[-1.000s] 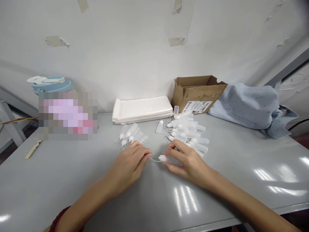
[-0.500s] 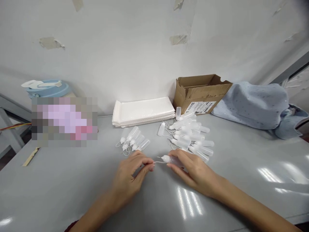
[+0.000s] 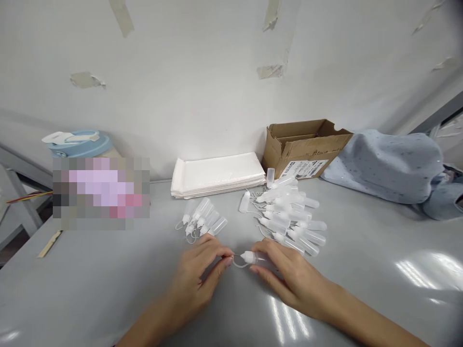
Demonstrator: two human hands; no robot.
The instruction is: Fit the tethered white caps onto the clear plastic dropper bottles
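My right hand (image 3: pixel 289 274) is closed around a translucent needle-tip squeeze bottle (image 3: pixel 249 257), lying sideways with its white nozzle and thin metal needle pointing left. A thin clear cap strap (image 3: pixel 239 266) bows below the needle, from the bottle's neck to my left hand (image 3: pixel 204 270). Thumb and forefinger of that hand pinch the strap's free end at the needle's tip; the small cap itself is hidden by the fingers. Just beyond my left hand lies a small group of similar bottles (image 3: pixel 219 225). A larger pile of them (image 3: pixel 277 224) spreads behind my right hand.
A stack of white padded envelopes (image 3: pixel 220 176) lies against the wall. Right of it stand an open cardboard box (image 3: pixel 307 147) and a pale blue speckled cloth (image 3: pixel 390 161). At the left are a blue-lidded container (image 3: pixel 81 142), partly blurred out, and a narrow strip (image 3: pixel 49 244).
My left hand has brought the strap's end to the needle's tip. The strap, nearly straight before, now sags in a curve. The whole view has shifted, so everything appears lower.
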